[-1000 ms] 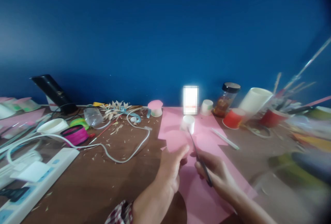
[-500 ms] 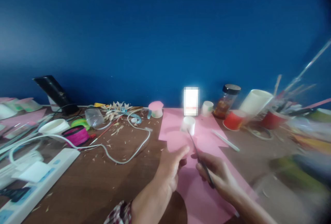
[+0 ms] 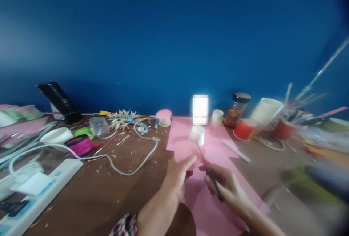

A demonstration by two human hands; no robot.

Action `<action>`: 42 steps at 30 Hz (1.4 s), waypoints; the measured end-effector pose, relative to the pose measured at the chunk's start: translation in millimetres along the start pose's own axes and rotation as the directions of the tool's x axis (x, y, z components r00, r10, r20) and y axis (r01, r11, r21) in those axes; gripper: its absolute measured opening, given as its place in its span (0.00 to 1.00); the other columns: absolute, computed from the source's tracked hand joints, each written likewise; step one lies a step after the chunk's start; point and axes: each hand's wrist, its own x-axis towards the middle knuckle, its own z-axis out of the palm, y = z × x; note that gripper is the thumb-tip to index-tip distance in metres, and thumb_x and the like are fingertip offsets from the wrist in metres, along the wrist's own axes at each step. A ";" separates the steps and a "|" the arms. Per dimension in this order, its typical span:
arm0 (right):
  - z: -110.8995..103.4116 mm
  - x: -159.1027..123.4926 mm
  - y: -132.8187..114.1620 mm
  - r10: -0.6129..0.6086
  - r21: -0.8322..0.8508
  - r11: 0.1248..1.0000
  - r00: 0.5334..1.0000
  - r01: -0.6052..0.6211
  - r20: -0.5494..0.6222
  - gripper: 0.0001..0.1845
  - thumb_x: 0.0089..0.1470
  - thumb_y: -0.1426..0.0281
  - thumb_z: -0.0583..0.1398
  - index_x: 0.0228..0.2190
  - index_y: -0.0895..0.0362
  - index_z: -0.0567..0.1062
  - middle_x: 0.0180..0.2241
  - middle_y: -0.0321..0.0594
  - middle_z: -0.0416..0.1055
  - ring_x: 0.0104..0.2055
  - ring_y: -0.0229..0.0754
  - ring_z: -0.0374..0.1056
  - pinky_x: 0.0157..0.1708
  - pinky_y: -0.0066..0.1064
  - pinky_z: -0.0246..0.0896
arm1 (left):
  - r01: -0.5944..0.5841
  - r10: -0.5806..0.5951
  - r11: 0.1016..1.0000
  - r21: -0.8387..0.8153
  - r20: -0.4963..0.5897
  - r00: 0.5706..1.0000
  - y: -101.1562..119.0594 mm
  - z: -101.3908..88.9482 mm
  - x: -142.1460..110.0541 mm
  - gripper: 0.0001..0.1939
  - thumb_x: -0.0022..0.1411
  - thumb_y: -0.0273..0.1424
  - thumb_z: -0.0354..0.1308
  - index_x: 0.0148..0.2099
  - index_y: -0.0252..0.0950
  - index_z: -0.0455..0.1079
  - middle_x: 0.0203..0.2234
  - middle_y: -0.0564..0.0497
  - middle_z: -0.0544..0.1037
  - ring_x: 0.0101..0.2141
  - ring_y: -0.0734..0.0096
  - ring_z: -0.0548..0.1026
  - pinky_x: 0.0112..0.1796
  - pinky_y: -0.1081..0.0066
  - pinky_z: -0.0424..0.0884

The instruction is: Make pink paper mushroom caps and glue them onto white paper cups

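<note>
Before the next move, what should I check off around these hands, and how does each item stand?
1. Right hand holding the scissors: ok.
2. Scissors pointing away from the wearer: ok.
3. Left hand gripping the pink paper piece: cannot tell; thumb at its near edge, underside hidden.
4. Blades free of the white cup: cannot tell; they overlap in view.
5. White stick away from both hands: ok.

The head view looks forward, down — close over the table (image 3: 109,196) (wall (image 3: 136,40) beyond).

Left hand (image 3: 175,179), fingers (image 3: 189,173) mostly hidden
</note>
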 end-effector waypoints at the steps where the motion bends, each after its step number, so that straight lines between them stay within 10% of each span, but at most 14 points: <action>1: -0.1 -0.1 0.3 0.004 -0.001 1.000 1.000 -0.004 0.003 0.26 0.49 0.56 0.61 0.41 0.65 0.70 0.19 0.31 0.59 0.21 0.34 0.54 0.20 0.26 0.50 | -0.008 0.008 1.000 0.001 0.002 1.000 -0.3 -0.1 0.1 0.24 0.37 0.38 0.69 0.38 0.33 0.72 0.30 0.46 0.77 0.32 0.65 0.73 0.31 0.69 0.65; 42: 1.1 -0.3 -2.5 0.034 -0.011 0.999 0.999 -0.034 -0.026 0.28 0.46 0.55 0.63 0.41 0.64 0.72 0.17 0.31 0.59 0.19 0.34 0.56 0.19 0.26 0.51 | -0.039 0.039 0.998 -0.045 -0.018 0.999 0.9 1.7 -2.8 0.26 0.38 0.39 0.70 0.39 0.30 0.72 0.24 0.46 0.76 0.26 0.64 0.74 0.29 0.67 0.68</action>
